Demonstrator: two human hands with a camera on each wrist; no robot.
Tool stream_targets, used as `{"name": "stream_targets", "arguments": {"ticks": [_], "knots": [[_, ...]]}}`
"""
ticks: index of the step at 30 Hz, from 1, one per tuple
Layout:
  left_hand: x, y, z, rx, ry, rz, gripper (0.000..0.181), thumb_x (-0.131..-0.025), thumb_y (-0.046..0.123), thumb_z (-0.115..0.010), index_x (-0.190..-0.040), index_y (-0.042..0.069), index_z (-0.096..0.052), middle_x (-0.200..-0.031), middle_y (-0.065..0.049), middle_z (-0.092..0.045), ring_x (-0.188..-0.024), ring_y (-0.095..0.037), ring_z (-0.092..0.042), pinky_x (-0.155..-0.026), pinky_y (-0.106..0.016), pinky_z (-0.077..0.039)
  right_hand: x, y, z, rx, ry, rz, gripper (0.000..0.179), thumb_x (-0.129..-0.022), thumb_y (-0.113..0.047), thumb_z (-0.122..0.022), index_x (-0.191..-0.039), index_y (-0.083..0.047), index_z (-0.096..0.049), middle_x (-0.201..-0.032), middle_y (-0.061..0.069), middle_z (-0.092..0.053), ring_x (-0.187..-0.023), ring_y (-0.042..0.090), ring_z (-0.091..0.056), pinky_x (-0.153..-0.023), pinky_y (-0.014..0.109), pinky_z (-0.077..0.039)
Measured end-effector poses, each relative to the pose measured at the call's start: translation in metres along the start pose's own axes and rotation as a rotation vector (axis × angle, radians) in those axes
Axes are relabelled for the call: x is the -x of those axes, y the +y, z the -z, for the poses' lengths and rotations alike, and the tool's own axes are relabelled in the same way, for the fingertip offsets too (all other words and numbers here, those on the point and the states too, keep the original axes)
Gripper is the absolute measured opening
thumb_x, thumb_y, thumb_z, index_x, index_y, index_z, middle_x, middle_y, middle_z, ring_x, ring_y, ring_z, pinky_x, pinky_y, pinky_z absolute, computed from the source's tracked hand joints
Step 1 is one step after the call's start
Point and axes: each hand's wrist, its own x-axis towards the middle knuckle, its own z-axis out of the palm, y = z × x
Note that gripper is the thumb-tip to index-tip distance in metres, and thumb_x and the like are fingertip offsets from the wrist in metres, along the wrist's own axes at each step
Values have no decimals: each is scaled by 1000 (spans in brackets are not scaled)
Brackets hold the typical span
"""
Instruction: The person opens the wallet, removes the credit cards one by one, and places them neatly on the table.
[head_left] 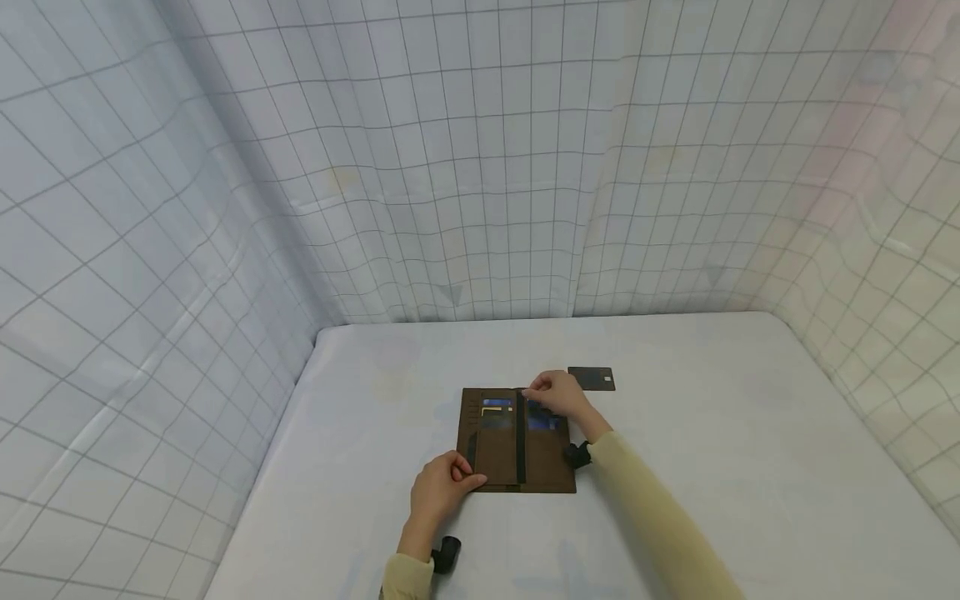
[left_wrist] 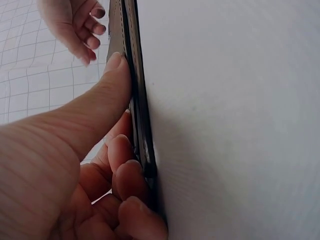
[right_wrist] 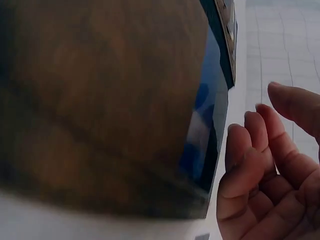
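Thumb and fingers of my left hand [head_left: 441, 487] pinch the near left corner of the brown wallet [head_left: 495, 460], unfolded on the white table [head_left: 360, 400]. At its far edge, my right hand [head_left: 557, 393] has loosely bent fingers, holding nothing I can see. Beyond lie a dark card [head_left: 591, 379] and gridded curtain [head_left: 487, 167].

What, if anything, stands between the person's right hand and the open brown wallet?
Nothing visible does: in the right wrist view only a narrow gap shows between the right hand and the brown wallet. The dark card lies beyond the wallet's far right corner.
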Motion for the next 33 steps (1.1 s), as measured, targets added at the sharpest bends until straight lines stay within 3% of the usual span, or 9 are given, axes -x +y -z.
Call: {"name": "stream_targets", "arguments": {"ticks": [5,11,26,33], "knots": [[-1,0,-1,4,0,1,31,-75,34,-80,-78,13,-59,-66,5,-45,-56,-11,-41,-51,-28,-34,-2,-14,-9,76,-57,50,16,-86,-26,-71,-84,-10,-70,-79,-3,-64,-69,12,-58,-67,33,-48],[-1,-1,-2,5,-9,0,31,-76,35,-80,-79,13,-58,-66,5,-45,-56,-11,-41,-51,-28,-34,-3,-18,-16,147,-80,23,15,-84,-27,-72,-83,-12,-70,-79,-4,-63,-69,13,-57,-67,34,-48],[-1,-2,0,8,-6,-7,31,-75,34,-80,-78,13,-58,-66,5,-46,-56,-11,-42,-51,-28,-35,-20,-16,-18,110,-177,-55,19,-81,-31,-76,-82,-12,-71,-78,-5,-63,-68,13,-54,-63,31,-45],[-1,-2,0,5,-7,-12,31,-75,34,-80,-78,13,-58,-66,5,-45,-56,-10,-41,-51,-27,-34,-22,-22,-19,158,-188,-98,24,-78,-36,-77,-82,-13,-73,-80,-5,-65,-68,13,-56,-62,31,-46]]}}
